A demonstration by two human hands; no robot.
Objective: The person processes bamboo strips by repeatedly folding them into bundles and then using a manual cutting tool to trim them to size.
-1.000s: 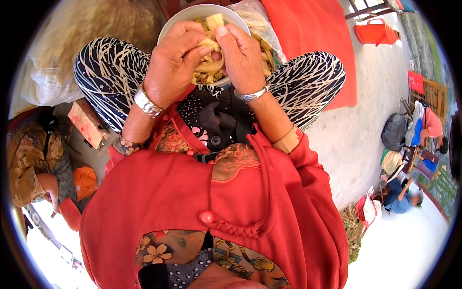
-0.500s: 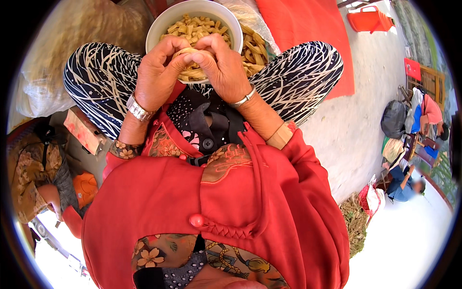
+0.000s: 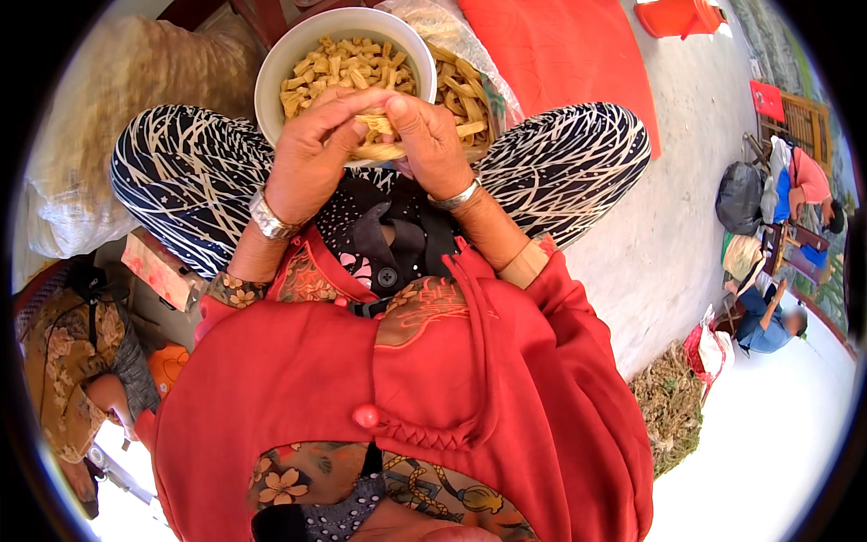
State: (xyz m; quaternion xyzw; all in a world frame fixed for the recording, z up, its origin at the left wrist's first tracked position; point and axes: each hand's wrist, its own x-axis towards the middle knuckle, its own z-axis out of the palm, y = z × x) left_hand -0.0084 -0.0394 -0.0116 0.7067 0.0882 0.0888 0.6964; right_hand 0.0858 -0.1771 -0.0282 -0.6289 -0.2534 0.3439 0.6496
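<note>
Between my two hands, just in front of a white bowl, is a pale yellow dried strip. My left hand is closed on it, fingers reaching across toward the right thumb. My right hand pinches the strip from the other side, thumb and fingertips close to the left fingertips. Part of the strip is hidden by the fingers. Many short, folded or knotted yellow pieces fill the bowl. Longer yellow strips lie in a clear plastic bag beside the bowl's right side.
My patterned trouser legs flank the bowl. At left are a large translucent sack and a small box. A red sheet covers floor at right. Farther right are a dried plant heap, a black bag and two people.
The whole view has shifted slightly, with the bowl now a little left and lower. My thumbs have moved apart and the left fingers now reach over to the right hand.
</note>
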